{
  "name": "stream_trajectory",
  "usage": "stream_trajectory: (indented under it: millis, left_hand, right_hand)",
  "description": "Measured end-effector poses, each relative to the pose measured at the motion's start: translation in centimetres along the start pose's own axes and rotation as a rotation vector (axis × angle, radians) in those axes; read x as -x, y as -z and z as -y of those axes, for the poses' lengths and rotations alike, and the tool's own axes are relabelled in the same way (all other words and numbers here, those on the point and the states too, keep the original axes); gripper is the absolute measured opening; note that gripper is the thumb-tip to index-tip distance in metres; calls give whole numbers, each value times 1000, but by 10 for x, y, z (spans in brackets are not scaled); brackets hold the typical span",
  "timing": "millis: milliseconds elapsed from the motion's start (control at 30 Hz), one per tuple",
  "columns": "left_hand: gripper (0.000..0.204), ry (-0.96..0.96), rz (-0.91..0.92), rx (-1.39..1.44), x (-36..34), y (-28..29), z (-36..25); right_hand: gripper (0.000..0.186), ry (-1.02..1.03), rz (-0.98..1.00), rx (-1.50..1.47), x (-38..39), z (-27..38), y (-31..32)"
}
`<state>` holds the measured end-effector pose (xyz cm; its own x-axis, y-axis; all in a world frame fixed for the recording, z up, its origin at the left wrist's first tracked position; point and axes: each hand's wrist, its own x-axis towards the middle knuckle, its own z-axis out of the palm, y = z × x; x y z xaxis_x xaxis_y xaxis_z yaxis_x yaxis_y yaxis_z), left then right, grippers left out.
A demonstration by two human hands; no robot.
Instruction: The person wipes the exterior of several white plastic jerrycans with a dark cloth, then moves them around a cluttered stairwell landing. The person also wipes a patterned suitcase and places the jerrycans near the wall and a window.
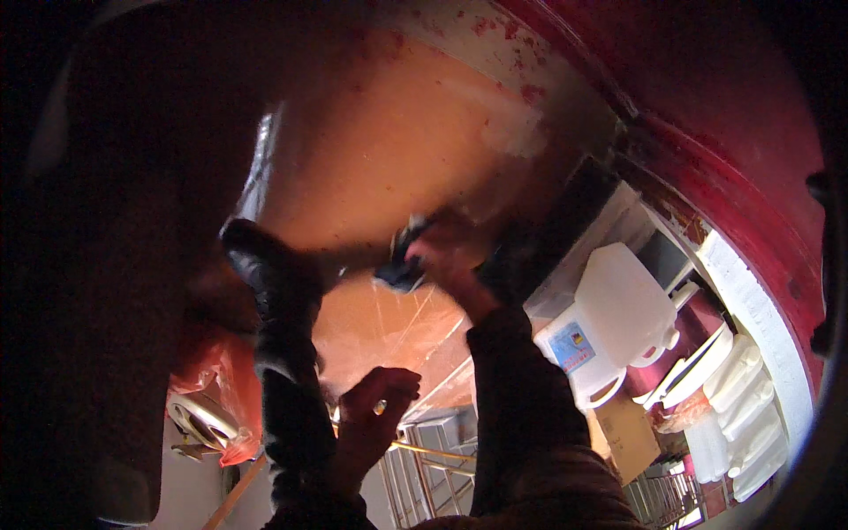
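Note:
My right hand (pixel 450 256), blurred by motion, is closed on a crumpled dark rag (pixel 402 272) with pale patches. The rag is low over the orange surface (pixel 380 168), and I cannot tell whether it touches it. My left hand (pixel 371 415) hangs nearer to me with its fingers curled in and pressed together; nothing shows in it, and a ring (pixel 380 407) sits on one finger. Beside the left arm is a black shoe (pixel 252 252) at the end of a dark trouser leg (pixel 287 371).
On the right stand a white plastic jug (pixel 623 305) with a blue label, a cardboard box (pixel 625 433) and several white packages (pixel 742 406). A red plastic bag (pixel 234 371) lies at the left. A dark red panel (pixel 733 168) borders the upper right. Metal racks (pixel 433 468) show near the bottom.

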<state>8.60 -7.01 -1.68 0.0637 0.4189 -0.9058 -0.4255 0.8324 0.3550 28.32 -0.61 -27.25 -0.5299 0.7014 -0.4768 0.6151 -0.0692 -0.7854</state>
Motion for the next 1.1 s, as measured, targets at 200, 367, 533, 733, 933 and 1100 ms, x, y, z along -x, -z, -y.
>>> stream_trajectory:
  millis: [200, 367, 533, 733, 933, 1100]
  left_hand:
    - [11, 41, -9, 53, -8, -20, 6]
    - [13, 40, -11, -4, -12, -33, 27]
    - [16, 33, 13, -40, -16, -35, 34]
    - [6, -458, -123, 19, -32, -36, 34]
    - [12, -482, -120, -136, 3, -10, 4]
    - [20, -590, -241, -111, 96, 33, -57]
  right_hand:
    - [44, 264, -429, 768, -120, -27, 166]
    - [38, -34, -242, 855, -28, -44, 49]
    - [32, 25, 163, 457, 76, -30, -57]
    - [35, -195, 536, -861, 100, 49, -35]
    - [39, -476, 489, -359, 113, 115, 45]
    - [39, -459, 395, -147, 112, 175, 122]
